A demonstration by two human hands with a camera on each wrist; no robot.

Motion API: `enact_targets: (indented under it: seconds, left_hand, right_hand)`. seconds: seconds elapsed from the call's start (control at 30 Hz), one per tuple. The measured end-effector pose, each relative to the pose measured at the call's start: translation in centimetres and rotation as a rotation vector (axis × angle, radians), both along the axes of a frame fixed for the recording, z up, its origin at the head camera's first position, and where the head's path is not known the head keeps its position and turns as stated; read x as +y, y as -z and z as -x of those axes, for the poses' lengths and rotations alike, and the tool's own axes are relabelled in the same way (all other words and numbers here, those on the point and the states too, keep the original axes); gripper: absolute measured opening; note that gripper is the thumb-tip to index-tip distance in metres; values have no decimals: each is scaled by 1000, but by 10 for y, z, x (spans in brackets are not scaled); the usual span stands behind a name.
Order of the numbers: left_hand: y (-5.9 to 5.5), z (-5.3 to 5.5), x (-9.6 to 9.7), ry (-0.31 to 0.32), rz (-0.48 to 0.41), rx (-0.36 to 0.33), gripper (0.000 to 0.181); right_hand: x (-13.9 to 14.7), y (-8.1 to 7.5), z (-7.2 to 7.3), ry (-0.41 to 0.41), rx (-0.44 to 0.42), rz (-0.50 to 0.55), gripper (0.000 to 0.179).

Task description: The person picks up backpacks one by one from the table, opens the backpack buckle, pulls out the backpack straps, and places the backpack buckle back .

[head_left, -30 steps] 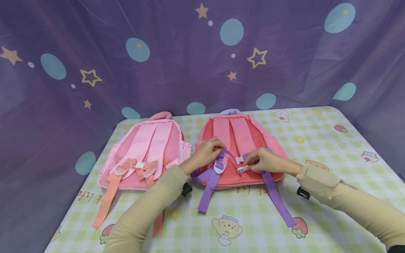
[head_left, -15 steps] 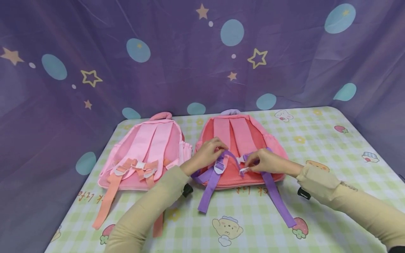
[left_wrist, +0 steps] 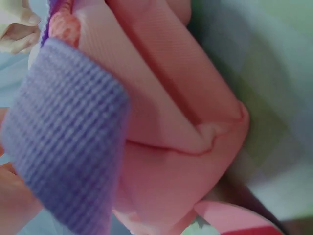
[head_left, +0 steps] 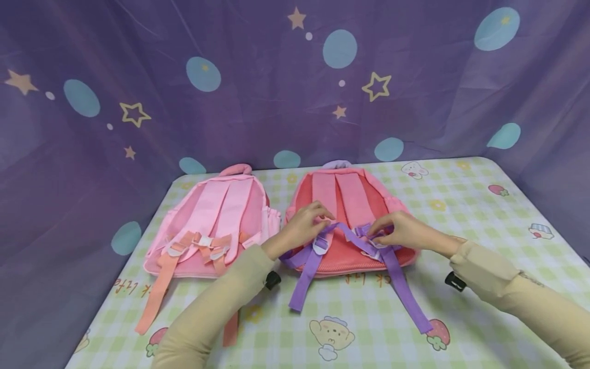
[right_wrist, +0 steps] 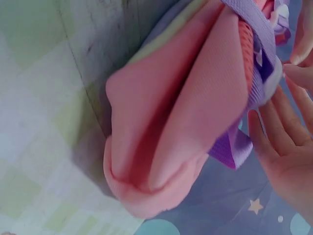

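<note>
In the head view a coral-pink backpack [head_left: 350,263] lies back side up, with purple straps and white buckles. My left hand [head_left: 301,226] pinches a purple strap [head_left: 352,237] at its left. On the right, my right hand [head_left: 400,231] has thumb and fingers round a white buckle [head_left: 374,245] near the lower strap end. Seen in the right wrist view, the buckle [right_wrist: 274,81] sits at the thumb and index finger, while the other fingers [right_wrist: 279,122] are spread. The purple webbing [left_wrist: 68,132] covers much of the left wrist view, hiding the left fingertips.
A light pink backpack [head_left: 209,202] with orange straps [head_left: 159,292] lies to the left, beside the coral one. Purple strap tails [head_left: 410,292] hang onto the checked tablecloth [head_left: 475,225]. A purple curtain [head_left: 258,118] stands behind the table.
My right hand has moved a little to the right with the buckle, and the purple strap between the hands is drawn further across. The left hand and the backpacks stay nearly in place.
</note>
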State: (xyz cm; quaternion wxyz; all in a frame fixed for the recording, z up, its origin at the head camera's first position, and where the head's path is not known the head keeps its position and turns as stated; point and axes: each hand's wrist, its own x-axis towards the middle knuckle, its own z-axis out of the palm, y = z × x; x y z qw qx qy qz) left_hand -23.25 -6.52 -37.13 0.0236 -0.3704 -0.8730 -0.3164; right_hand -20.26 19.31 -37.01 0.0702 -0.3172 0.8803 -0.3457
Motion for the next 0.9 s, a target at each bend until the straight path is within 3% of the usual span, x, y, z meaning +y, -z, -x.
enact_targets:
  seconds: [0.3,0.63,0.9]
  left_hand:
    - [-3,-14,-14,35,2,128,12]
    - [-7,-34,-32,-42,83,223,30]
    - [1,-45,-47,-45,157,222,60]
  right_hand:
    - [15,-6,-9,104,100,42,17]
    - [28,0,-18,149,248,90,30]
    - [34,5,-25,148,152,35,57]
